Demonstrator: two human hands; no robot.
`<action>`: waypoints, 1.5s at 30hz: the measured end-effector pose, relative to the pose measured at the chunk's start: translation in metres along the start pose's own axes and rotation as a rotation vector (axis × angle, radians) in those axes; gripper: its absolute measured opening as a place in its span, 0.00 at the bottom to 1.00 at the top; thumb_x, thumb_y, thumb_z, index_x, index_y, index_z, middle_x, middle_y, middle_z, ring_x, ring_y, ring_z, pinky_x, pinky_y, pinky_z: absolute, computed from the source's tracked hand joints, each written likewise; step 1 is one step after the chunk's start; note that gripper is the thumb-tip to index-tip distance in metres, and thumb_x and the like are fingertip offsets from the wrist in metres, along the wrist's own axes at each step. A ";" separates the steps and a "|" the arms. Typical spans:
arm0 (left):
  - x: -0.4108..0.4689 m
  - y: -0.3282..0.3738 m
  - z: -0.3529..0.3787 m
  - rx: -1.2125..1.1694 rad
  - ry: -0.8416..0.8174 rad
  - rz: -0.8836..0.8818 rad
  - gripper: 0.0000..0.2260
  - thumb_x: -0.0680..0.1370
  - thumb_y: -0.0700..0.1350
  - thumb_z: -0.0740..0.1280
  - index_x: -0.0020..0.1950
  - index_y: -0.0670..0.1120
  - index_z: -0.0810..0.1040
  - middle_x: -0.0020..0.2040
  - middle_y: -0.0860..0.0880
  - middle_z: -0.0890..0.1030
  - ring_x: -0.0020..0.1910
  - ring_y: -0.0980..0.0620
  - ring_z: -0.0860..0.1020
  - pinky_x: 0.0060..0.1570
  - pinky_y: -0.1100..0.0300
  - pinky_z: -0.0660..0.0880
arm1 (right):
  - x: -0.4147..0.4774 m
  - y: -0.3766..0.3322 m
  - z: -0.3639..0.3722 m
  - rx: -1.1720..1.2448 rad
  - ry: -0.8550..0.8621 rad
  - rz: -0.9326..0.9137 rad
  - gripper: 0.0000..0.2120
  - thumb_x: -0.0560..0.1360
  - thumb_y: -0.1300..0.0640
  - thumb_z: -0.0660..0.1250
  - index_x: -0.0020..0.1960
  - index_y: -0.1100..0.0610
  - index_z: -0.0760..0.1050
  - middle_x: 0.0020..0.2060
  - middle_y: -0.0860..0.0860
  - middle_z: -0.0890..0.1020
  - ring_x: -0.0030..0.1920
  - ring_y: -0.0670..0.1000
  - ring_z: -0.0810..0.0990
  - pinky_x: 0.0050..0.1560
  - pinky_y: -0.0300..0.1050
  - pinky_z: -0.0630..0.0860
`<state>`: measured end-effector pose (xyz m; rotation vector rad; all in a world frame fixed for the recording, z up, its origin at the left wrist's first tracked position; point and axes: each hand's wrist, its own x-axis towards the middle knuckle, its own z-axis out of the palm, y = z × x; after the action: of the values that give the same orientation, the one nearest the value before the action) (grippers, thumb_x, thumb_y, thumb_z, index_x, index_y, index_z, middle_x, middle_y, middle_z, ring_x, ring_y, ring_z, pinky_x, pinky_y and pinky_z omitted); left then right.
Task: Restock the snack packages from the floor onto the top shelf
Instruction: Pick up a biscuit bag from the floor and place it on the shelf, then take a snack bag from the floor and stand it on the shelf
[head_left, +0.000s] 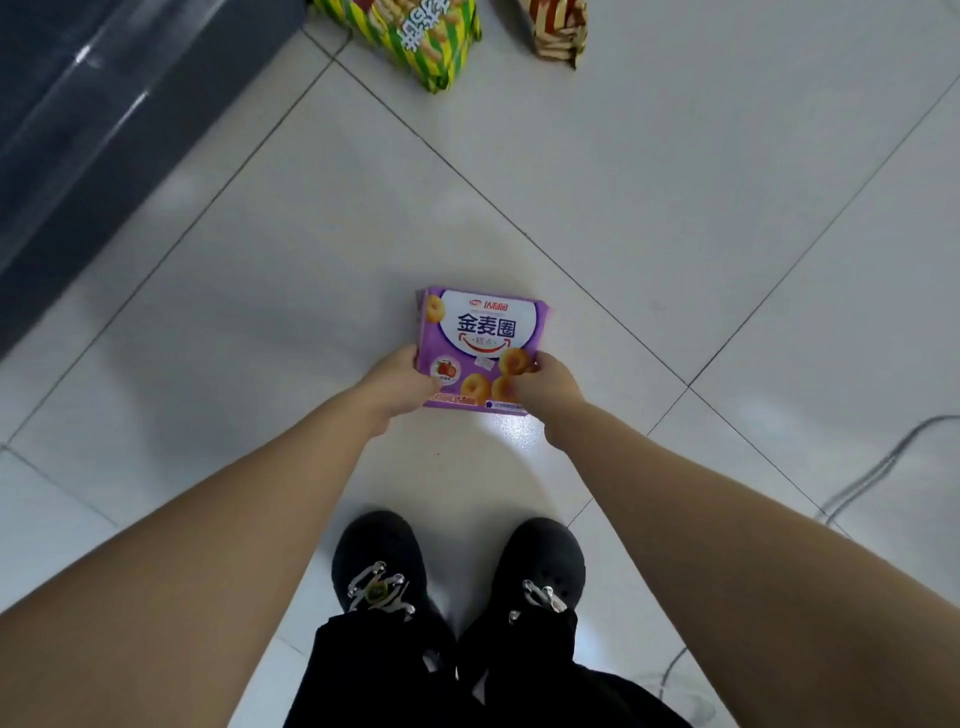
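White floor tiles (649, 208) carry two more snack bags (415, 36) ahead; both hands, left (402, 382) and right (545, 389), grip the purple package (483, 338), with shelving apparently all left to do.

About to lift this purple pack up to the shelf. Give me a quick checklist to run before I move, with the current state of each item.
1. Left hand on the purple pack: ok, it grips the near left corner.
2. Right hand on the pack: ok, it grips the near right corner.
3. Pack clear of other goods: ok, the green striped bag and the red striped bag lie apart, farther ahead.
4. Footing: ok, both shoes stand on bare tile.
5. Cable on the floor to the right: ok for now, away from the feet.
6. Room on the top shelf: cannot tell, it is out of view.
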<state>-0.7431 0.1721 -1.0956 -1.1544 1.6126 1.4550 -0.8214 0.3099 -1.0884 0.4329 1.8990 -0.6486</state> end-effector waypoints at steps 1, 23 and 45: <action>-0.003 0.001 0.000 -0.032 0.003 -0.009 0.14 0.77 0.40 0.68 0.63 0.46 0.75 0.59 0.45 0.80 0.53 0.49 0.77 0.51 0.58 0.72 | -0.002 -0.003 0.000 0.025 0.008 -0.004 0.20 0.72 0.68 0.64 0.64 0.59 0.71 0.56 0.54 0.78 0.52 0.54 0.76 0.49 0.46 0.75; -0.381 0.106 -0.145 -0.279 0.537 0.118 0.05 0.80 0.46 0.63 0.51 0.47 0.78 0.49 0.46 0.84 0.48 0.46 0.83 0.52 0.47 0.80 | -0.381 -0.190 -0.054 -0.159 0.180 -0.513 0.17 0.79 0.58 0.60 0.68 0.51 0.74 0.58 0.51 0.80 0.47 0.50 0.77 0.43 0.42 0.73; -0.774 -0.020 -0.173 -0.896 1.348 -0.073 0.10 0.78 0.38 0.60 0.42 0.47 0.79 0.33 0.50 0.78 0.31 0.53 0.73 0.30 0.64 0.67 | -0.740 -0.198 0.080 -0.624 -0.255 -1.277 0.09 0.75 0.55 0.66 0.52 0.52 0.83 0.46 0.50 0.85 0.48 0.54 0.81 0.43 0.41 0.70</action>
<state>-0.4134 0.1369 -0.3754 -3.1277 1.5347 1.3945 -0.5809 0.1007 -0.3873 -1.2970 1.8329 -0.7699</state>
